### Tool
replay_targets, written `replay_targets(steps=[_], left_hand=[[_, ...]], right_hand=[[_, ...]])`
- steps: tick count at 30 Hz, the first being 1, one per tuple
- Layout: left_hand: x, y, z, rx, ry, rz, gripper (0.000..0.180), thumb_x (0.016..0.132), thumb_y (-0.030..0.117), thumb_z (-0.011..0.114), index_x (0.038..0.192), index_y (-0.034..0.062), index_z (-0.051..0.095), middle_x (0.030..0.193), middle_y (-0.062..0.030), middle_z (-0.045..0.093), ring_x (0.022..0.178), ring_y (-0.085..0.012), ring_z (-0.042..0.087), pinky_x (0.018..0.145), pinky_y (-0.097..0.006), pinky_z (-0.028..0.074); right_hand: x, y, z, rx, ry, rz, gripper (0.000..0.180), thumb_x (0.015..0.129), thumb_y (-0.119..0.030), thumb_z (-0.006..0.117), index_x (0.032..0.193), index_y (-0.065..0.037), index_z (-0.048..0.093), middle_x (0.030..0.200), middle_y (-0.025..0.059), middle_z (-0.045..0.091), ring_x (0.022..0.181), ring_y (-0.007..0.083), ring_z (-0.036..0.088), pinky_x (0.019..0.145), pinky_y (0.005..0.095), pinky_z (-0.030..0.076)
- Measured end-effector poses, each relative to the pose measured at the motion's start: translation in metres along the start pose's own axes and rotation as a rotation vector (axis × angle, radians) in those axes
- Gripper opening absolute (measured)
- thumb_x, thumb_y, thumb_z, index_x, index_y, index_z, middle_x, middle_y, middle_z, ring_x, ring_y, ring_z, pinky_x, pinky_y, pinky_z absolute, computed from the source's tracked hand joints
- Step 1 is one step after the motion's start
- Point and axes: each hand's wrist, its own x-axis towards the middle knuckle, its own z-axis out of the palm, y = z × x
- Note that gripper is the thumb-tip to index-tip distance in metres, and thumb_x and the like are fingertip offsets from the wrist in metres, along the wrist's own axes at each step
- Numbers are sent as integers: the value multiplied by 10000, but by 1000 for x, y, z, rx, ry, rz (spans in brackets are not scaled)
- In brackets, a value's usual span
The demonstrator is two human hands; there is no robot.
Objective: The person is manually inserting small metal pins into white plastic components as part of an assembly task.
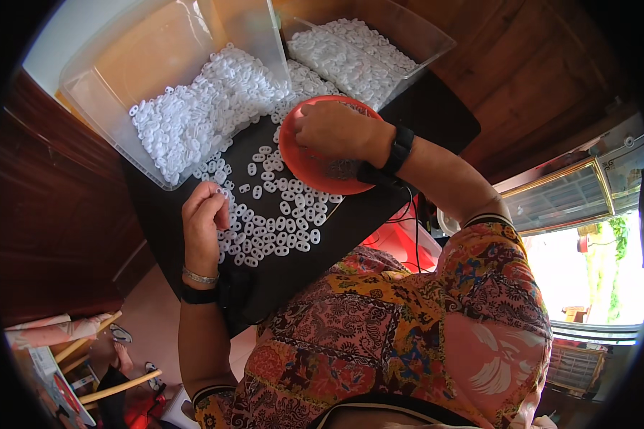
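Note:
Small white oval pieces with two holes (268, 232) lie scattered over a black tabletop. My left hand (206, 213) is at the left edge of this spread, thumb and fingers pinched together. A small white piece (220, 191) shows at its fingertips. My right hand (336, 130) reaches into a round orange-red bowl (311, 179), fingers curled down and drawn together. What those fingers hold is hidden. Small greyish bits (340, 169) lie in the bottom of the bowl, too fine to name.
A large clear plastic bin (100, 118) heaped with white pieces stands at the far left. Another clear container (433, 46) of white pieces stands behind the bowl. The black tabletop (164, 222) ends close to my body. Dark cables (416, 229) hang at its right edge.

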Motion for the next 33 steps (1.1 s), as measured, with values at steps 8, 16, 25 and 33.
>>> replay_targets(steps=[8, 16, 25, 33], left_hand=[[-1, 2, 0, -25, -6, 22, 140, 862, 108, 472, 738, 49, 500, 588, 23, 431, 505, -51, 363, 469, -207, 283], [-2, 1, -1, -41, -5, 21, 134, 859, 99, 475, 737, 50, 504, 569, 24, 428, 497, -51, 362, 467, -206, 284], [-3, 2, -2, -19, -20, 22, 172, 869, 121, 455, 713, 62, 494, 570, 24, 431, 500, -56, 372, 480, -207, 287], [-4, 4, 1, -24, 9, 39, 153, 868, 104, 492, 723, 58, 507, 565, 32, 431, 487, -44, 359, 460, -199, 271]], right_hand=[[13, -1, -11, 71, 0, -102, 105, 674, -129, 611, 644, -44, 666, 700, 128, 653, 704, 294, 648, 626, 386, 517], [15, -3, -24, 130, -160, -2, 141, 683, -145, 624, 671, -10, 666, 716, 157, 651, 717, 318, 648, 650, 422, 509], [-10, 24, -7, 497, 183, 277, 244, 750, -101, 607, 982, -39, 654, 754, 148, 651, 683, 318, 632, 639, 368, 505], [-17, -11, -46, 1095, 225, 355, 167, 837, -59, 623, 990, -2, 655, 793, 46, 660, 707, 111, 614, 672, 261, 493]])
